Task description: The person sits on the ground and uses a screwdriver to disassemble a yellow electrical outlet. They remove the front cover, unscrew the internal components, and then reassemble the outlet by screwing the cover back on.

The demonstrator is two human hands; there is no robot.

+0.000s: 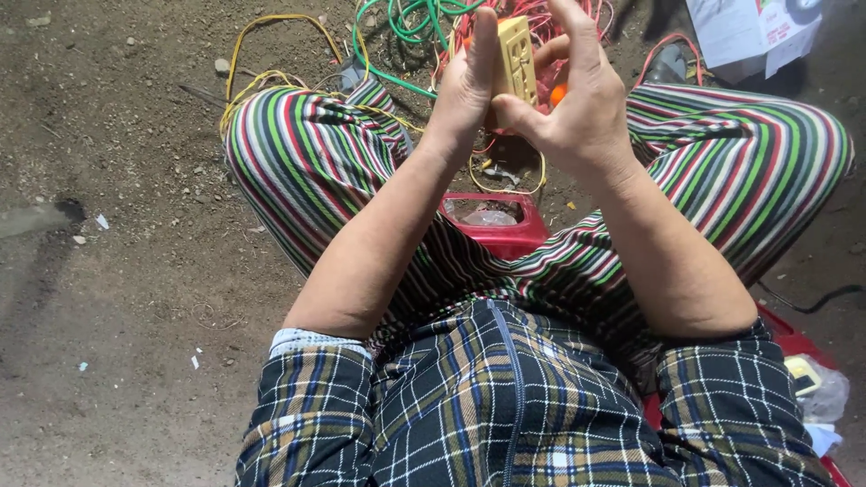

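2 hands, left hand (465, 86) and right hand (577, 108), pinch the yellow socket plate (516, 59) upright between their fingers.

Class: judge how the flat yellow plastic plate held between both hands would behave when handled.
The flat yellow plastic plate probably stays stiff: it stands straight between the left hand and right hand. Likely light, since fingertips alone carry it. Flat-sided, so unlikely to roll.

Two hands, the left hand (465, 86) and right hand (577, 104), hold one cream socket strip (516, 59), with one red tray (492, 221) near between the knees, one white paper sheet (749, 32) far right, and a tangle of wires (424, 22) too knotted to count.
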